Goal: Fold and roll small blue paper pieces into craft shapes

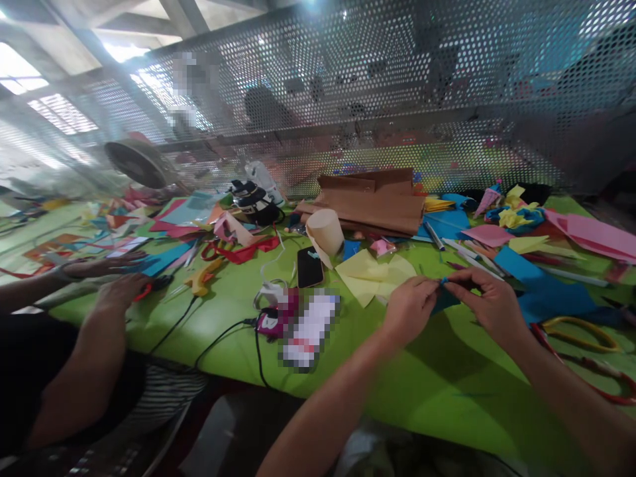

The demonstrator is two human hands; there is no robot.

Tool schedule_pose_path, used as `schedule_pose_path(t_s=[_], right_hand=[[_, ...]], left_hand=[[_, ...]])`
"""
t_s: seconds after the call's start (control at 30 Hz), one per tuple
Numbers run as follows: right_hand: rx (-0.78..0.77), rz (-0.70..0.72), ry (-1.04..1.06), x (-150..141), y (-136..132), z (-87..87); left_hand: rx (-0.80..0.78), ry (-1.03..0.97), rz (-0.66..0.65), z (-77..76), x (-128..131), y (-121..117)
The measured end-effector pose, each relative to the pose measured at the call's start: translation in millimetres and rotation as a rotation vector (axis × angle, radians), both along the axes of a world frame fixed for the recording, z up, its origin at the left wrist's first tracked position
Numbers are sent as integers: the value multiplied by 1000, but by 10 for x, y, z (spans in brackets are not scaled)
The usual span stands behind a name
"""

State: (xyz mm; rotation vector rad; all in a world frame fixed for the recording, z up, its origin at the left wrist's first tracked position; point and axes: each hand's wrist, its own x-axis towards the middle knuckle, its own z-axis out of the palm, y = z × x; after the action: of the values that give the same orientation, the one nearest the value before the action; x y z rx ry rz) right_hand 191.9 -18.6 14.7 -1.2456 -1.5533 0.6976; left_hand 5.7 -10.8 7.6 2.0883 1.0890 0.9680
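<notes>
Both my hands meet over the green table [397, 397], right of the middle. My left hand [410, 308] and my right hand [489, 298] are closed, fingertips pinching a small piece of blue paper [444, 282] between them. Part of the paper hangs below the fingers in shadow. Behind my left hand lie yellow paper sheets [372, 271]. A larger blue sheet [551, 291] lies beyond my right hand. Scissors with yellow and red handles [581, 331] rest beside my right forearm, partly hidden by it.
To the left, a co-worker's hands [119, 291] rest near red-handled scissors and blue paper. A yellow glue gun [203, 277], a purple power strip [275, 318], a phone [311, 331] and cords lie between us. Brown paper [372, 205] and a tape roll [325, 232] stand behind.
</notes>
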Motion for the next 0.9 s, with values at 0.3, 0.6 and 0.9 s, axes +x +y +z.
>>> schedule_pose_path(t_s=[0.3,0.6,0.9], right_hand=[[-52,-36,48,37,18,-32],[-163,-33,254,25,78,-19],[-161,21,92,-14,60,-28]], left_hand=[[-90,-29,-8,-11,46,10],[-382,-191,16,-89,66,13],[-417,-400,121,-178,89,38]])
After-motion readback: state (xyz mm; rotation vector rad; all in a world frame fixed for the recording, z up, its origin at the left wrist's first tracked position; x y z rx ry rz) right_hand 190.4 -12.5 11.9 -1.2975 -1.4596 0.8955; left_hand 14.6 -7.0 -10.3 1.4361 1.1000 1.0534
